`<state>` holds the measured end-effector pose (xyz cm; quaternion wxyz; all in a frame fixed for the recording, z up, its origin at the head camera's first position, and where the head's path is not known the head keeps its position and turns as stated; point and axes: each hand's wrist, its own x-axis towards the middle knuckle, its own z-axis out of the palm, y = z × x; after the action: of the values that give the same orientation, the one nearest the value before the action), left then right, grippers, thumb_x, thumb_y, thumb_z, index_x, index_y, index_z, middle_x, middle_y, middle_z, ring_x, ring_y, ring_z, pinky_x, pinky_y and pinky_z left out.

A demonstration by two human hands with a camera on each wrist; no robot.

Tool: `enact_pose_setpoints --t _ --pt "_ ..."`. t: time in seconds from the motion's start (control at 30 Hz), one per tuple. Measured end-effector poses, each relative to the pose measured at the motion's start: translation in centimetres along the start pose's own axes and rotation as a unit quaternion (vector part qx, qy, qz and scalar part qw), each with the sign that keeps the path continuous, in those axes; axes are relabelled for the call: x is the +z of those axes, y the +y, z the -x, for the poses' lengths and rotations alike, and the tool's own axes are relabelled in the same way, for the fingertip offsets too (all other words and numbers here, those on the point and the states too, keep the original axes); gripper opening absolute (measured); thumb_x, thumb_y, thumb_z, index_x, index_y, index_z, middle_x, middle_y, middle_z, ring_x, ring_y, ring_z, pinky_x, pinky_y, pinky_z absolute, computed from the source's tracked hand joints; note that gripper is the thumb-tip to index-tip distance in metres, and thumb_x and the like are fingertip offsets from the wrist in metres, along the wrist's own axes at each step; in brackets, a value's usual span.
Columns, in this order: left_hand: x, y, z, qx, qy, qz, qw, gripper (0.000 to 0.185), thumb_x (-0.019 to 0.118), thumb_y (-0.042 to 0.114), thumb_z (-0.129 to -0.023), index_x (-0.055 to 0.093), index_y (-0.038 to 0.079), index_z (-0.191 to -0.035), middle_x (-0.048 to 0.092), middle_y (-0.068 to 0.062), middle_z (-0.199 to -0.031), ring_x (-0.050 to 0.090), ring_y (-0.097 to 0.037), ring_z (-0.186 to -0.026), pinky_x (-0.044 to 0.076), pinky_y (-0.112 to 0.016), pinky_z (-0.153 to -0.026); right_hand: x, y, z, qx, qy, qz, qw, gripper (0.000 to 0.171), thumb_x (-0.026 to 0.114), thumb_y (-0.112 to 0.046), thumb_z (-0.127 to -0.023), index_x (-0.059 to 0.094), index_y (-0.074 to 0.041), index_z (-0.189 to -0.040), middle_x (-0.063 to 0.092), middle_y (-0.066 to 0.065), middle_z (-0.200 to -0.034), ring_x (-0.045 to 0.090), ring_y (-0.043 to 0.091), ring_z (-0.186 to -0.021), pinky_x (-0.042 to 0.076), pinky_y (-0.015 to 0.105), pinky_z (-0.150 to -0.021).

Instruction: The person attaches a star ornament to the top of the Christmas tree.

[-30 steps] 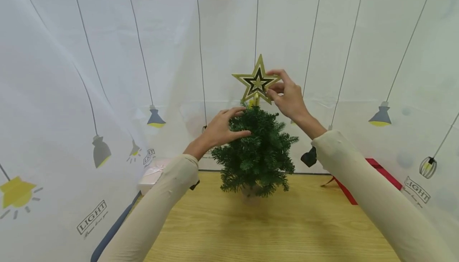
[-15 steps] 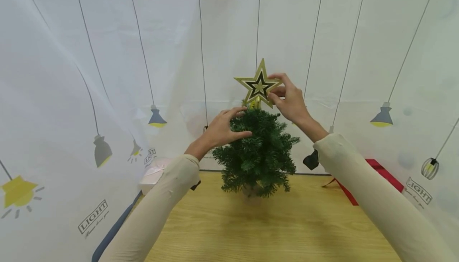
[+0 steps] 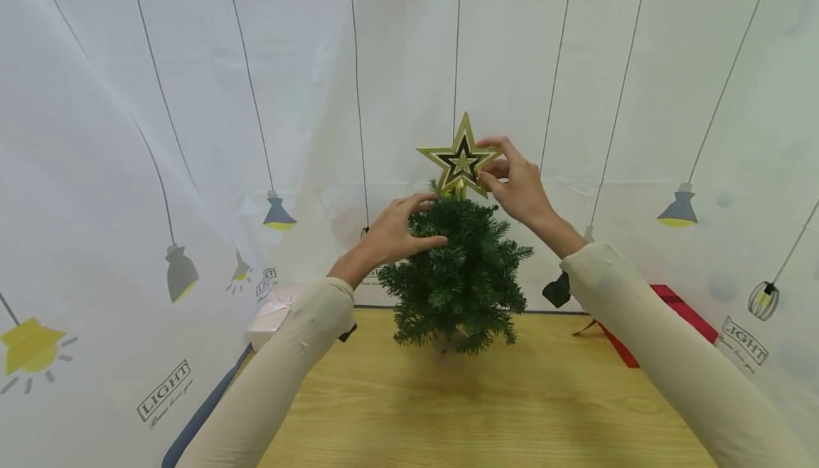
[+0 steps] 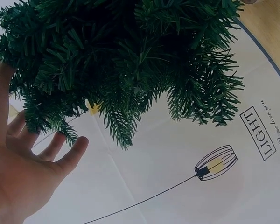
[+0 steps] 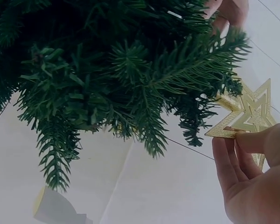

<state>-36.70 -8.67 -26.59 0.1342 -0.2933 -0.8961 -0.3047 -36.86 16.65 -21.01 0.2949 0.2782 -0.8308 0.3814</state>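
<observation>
A small green artificial Christmas tree [image 3: 457,279] stands upright on the table in a pale pot [image 3: 450,343], mostly hidden under the branches. Over its tip is a gold star tree topper [image 3: 462,163] with a short socket at the bottom, right at the top needles. My right hand [image 3: 521,190] pinches the star's right side between thumb and fingers. The right wrist view shows that pinch on the star's edge [image 5: 224,133]. On the tree's upper left, my left hand [image 3: 387,232] has thumb and fingers spread around the branches. Its fingers reach loosely past the needles in the left wrist view.
A pale pink box [image 3: 271,322] with a ribbon sits at the table's back left. At the back right lies a red item [image 3: 684,311], partly behind my right sleeve. White cloth [image 3: 409,62] printed with hanging lamps encloses the wooden table [image 3: 473,418].
My right hand has lowered the star slightly, bringing its socket further down into the tree's tip. My left hand stays in place at the branches.
</observation>
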Motion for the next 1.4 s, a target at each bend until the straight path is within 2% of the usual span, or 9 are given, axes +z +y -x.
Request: enact_pose_setpoints --t 0.1,0.2,0.27,0.5,0.77,0.97,1.03,1.17,1.4 --pt "0.0 0.1 0.0 -0.001 -0.002 -0.001 1.0000 0.087 0.078 0.054 -0.090 0.035 0.030 -0.162 0.054 -0.005 -0.153 0.032 -0.030 -0.152 0.034 -0.062 -0.118 0.1 0.1 0.2 -0.002 -0.002 0.006 1.000 0.046 0.061 -0.002 -0.104 0.050 -0.014 -0.147 0.076 0.020 -0.108 0.074 0.035 -0.098 0.059 0.042 -0.075" --pt "0.0 0.2 0.0 -0.002 -0.005 -0.002 1.0000 0.089 0.078 0.054 -0.090 0.034 0.028 -0.163 0.054 -0.005 -0.154 0.031 -0.030 -0.152 0.033 -0.062 -0.119 0.1 0.2 0.4 -0.002 -0.001 0.009 1.000 0.046 0.061 -0.002 -0.104 0.051 -0.014 -0.147 0.076 0.020 -0.108 0.075 0.035 -0.097 0.054 0.029 -0.065" --pt "0.0 0.2 -0.1 -0.002 -0.005 -0.003 1.0000 0.089 0.078 0.054 -0.090 0.034 0.028 -0.163 0.054 -0.004 -0.153 0.031 -0.030 -0.153 0.033 -0.062 -0.119 0.2 0.2 0.5 -0.002 -0.002 0.011 1.000 0.046 0.062 -0.003 -0.104 0.051 -0.015 -0.147 0.076 0.019 -0.108 0.075 0.034 -0.097 0.050 0.026 -0.061" --pt "0.0 0.1 -0.1 0.001 -0.005 -0.003 1.0000 0.090 0.079 0.054 -0.089 0.034 0.027 -0.163 0.055 -0.003 -0.153 0.031 -0.029 -0.153 0.032 -0.061 -0.120 0.6 0.3 0.9 -0.010 -0.003 0.018 1.000 0.047 0.063 -0.003 -0.103 0.052 -0.015 -0.147 0.076 0.020 -0.110 0.075 0.036 -0.099 0.055 0.043 -0.067" --pt "-0.3 -0.3 0.2 -0.008 -0.001 -0.010 0.9999 0.088 0.077 0.054 -0.091 0.034 0.026 -0.163 0.054 -0.004 -0.153 0.033 -0.030 -0.151 0.036 -0.060 -0.117 1.5 0.1 0.7 -0.014 -0.001 0.023 1.000 0.047 0.064 -0.006 -0.103 0.053 -0.017 -0.147 0.077 0.018 -0.110 0.076 0.032 -0.088 0.046 0.034 -0.054" --pt "-0.5 -0.4 0.2 -0.012 -0.001 -0.011 0.9999 0.087 0.076 0.054 -0.092 0.034 0.025 -0.163 0.053 -0.006 -0.154 0.035 -0.031 -0.150 0.037 -0.061 -0.116 1.9 -0.1 0.7 -0.018 -0.002 0.038 0.999 0.047 0.063 -0.007 -0.104 0.051 -0.019 -0.148 0.077 0.017 -0.110 0.067 0.035 -0.062 0.035 0.030 -0.044" --pt "-0.5 -0.4 0.2 -0.013 -0.003 -0.009 0.9999 0.087 0.076 0.054 -0.092 0.033 0.026 -0.163 0.052 -0.007 -0.154 0.035 -0.032 -0.150 0.037 -0.061 -0.116 1.9 -0.1 0.7 -0.018 0.000 0.039 0.999 0.046 0.063 -0.007 -0.105 0.051 -0.019 -0.148 0.077 0.017 -0.110 0.065 0.036 -0.059 0.033 0.030 -0.044" --pt "-0.6 -0.4 0.3 -0.016 -0.004 -0.009 0.9998 0.088 0.075 0.054 -0.092 0.032 0.026 -0.164 0.051 -0.007 -0.155 0.034 -0.032 -0.150 0.037 -0.061 -0.116 1.9 0.0 0.7 -0.019 0.003 0.041 0.999 0.047 0.063 -0.007 -0.104 0.051 -0.017 -0.148 0.076 0.018 -0.112 0.070 0.033 -0.067 0.032 0.029 -0.044" --pt "-0.9 -0.6 0.2 -0.003 -0.003 -0.009 1.0000 0.090 0.075 0.052 -0.093 0.026 0.028 -0.166 0.052 -0.006 -0.155 0.032 -0.033 -0.151 0.035 -0.062 -0.117 1.7 0.2 0.8 -0.038 0.000 0.038 0.999 0.049 0.063 -0.004 -0.104 0.050 -0.016 -0.150 0.075 0.021 -0.118 0.076 0.036 -0.096 0.039 0.027 -0.049"
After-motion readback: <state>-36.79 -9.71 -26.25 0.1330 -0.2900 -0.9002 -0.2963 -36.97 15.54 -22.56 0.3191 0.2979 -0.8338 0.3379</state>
